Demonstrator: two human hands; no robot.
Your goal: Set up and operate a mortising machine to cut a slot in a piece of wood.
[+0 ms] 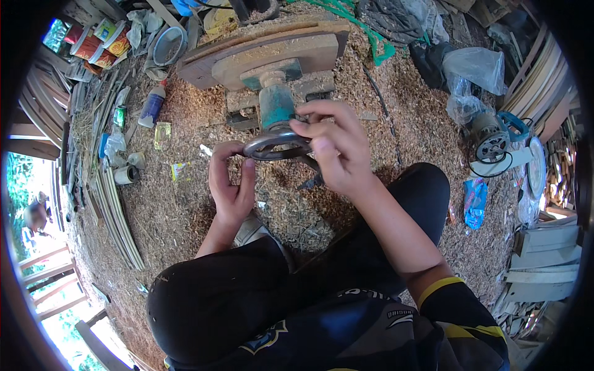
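Note:
A dark metal handwheel [265, 152] faces me, on the near end of a green cylindrical metal housing [276, 104]. Beyond the housing, thick wooden boards [272, 59] lie across, dusted with shavings. My left hand [230, 182] pinches the wheel's left rim between thumb and fingers. On the right side of the rim, my right hand [337, 145] is curled with its thumb and fingers on the metal. Its lower fingers are partly hidden. Both of my knees are bent on either side below the wheel.
Wood shavings cover the ground. To the left lie a purple bottle [151, 106], thin wooden strips [117, 216] and red buckets [93, 46]. At right stand a teal power tool [495, 139], a blue packet [475, 204] and clear plastic bags [473, 68]. Curved wood pieces line both sides.

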